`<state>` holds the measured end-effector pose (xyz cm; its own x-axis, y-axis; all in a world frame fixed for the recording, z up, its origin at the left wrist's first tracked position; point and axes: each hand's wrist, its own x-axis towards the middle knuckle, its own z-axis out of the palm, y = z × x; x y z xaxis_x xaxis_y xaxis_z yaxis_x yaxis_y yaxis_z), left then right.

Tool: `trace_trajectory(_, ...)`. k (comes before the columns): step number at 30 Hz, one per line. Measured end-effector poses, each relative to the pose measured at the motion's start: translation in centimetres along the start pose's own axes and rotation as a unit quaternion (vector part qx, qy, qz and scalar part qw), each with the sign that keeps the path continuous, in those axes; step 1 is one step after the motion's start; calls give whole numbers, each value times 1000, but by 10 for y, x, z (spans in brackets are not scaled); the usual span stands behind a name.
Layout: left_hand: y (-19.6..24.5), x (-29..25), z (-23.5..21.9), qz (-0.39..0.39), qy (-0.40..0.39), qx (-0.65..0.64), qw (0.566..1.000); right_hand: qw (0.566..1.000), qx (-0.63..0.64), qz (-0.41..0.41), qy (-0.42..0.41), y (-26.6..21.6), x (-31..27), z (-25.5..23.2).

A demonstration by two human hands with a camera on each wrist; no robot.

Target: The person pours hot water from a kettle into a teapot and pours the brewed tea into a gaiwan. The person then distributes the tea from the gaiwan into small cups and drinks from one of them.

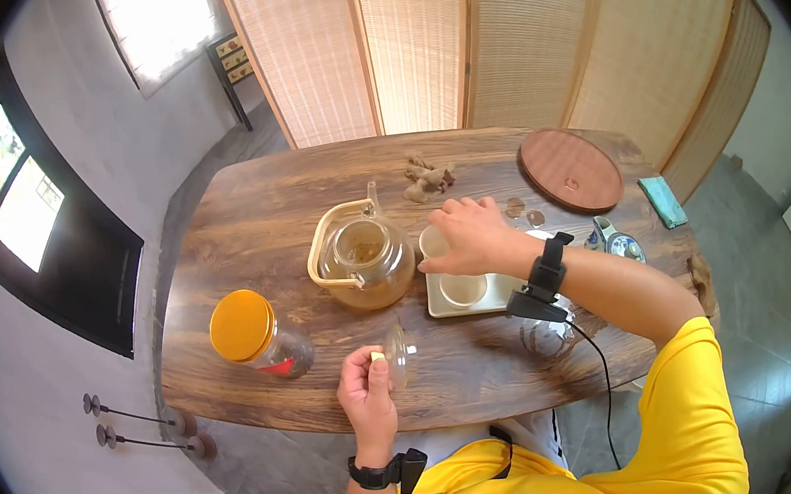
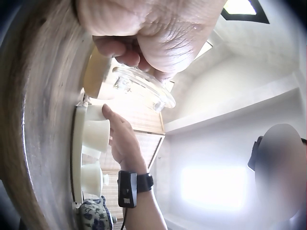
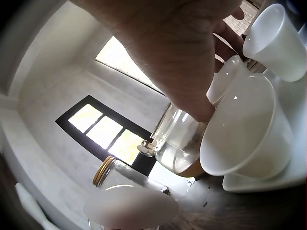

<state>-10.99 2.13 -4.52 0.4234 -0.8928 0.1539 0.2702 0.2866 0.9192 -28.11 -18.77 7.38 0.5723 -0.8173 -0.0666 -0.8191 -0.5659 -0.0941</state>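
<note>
My left hand (image 1: 368,399) pinches a clear glass lid (image 1: 399,355) near the table's front edge, its disc turned on edge; in the left wrist view the lid (image 2: 144,86) shows below the curled fingers. Over the white tray (image 1: 493,307), my right hand (image 1: 474,237) grips a white cup (image 3: 225,79) between thumb and fingers. A second white cup (image 1: 463,288) stands nearer me on the tray, and another white cup (image 3: 280,43) shows in the right wrist view. Left of the tray sits a glass teapot (image 1: 374,273) with a pale looped handle, uncovered and holding amber liquid.
A jar with an orange lid (image 1: 242,326) stands at left. Ginger roots (image 1: 427,178) and a round wooden board (image 1: 570,169) lie toward the back. A blue-and-white porcelain pot (image 1: 624,247) and a teal cloth (image 1: 664,201) are at right. Clear glassware (image 1: 547,335) sits beneath my right forearm.
</note>
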Motion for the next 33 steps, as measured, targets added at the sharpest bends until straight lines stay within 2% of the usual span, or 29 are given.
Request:
trace_trajectory(1, 0, 0, 0, 2, -2, 3, 1000, 1000, 3, 0, 4, 1, -2, 1)
trace_trajectory(3, 1, 0, -1, 4, 6, 23, 1000, 986, 41, -33, 156, 3, -8, 3)
trace_trajectory(4, 1, 0, 0, 7, 3, 28, 1000, 985, 46, -32, 161, 5, -11, 3)
trace_trajectory(6, 0, 2, 2, -5, 13, 18, 1000, 926, 145, -112, 330, 5, -23, -6)
trace_trajectory(7, 2, 3, 4, -1, 9, 23, 1000, 923, 149, -110, 336, 4, -32, -11)
trace_trajectory(9, 9, 7, 10, 27, 3, 41, 999, 885, 226, -148, 378, 0, -56, -16)
trace_trajectory(10, 16, 10, 15, 28, 0, 47, 998, 882, 231, -146, 383, -2, -67, -15)
trace_trajectory(12, 35, 20, 30, 89, 20, 99, 991, 879, 278, -140, 361, -4, -90, -7)
trace_trajectory(13, 41, 29, 34, 92, 17, 104, 990, 865, 289, -151, 383, -4, -95, 3)
trace_trajectory(15, 54, 48, 40, 140, 58, 214, 965, 853, 323, -138, 385, -5, -108, 15)
trace_trajectory(16, 59, 58, 43, 144, 56, 220, 963, 844, 354, -127, 383, -5, -113, 21)
trace_trajectory(18, 67, 80, 50, 231, 82, 296, 923, 829, 378, -118, 396, -2, -118, 33)
trace_trajectory(19, 70, 90, 55, 242, 90, 312, 914, 820, 403, -99, 395, 1, -120, 39)
trace_trajectory(21, 71, 109, 54, 248, 90, 364, 893, 801, 425, -84, 413, 3, -121, 43)
trace_trajectory(23, 73, 123, 56, 249, 91, 429, 864, 802, 422, -83, 414, 7, -123, 43)
trace_trajectory(27, 69, 135, 55, 242, 93, 477, 840, 801, 432, -80, 406, 11, -129, 44)
trace_trajectory(31, 68, 141, 57, 201, 87, 526, 822, 805, 440, -85, 388, 7, -135, 40)
trace_trajectory(33, 69, 143, 60, 195, 83, 541, 814, 814, 416, -110, 390, 5, -137, 38)
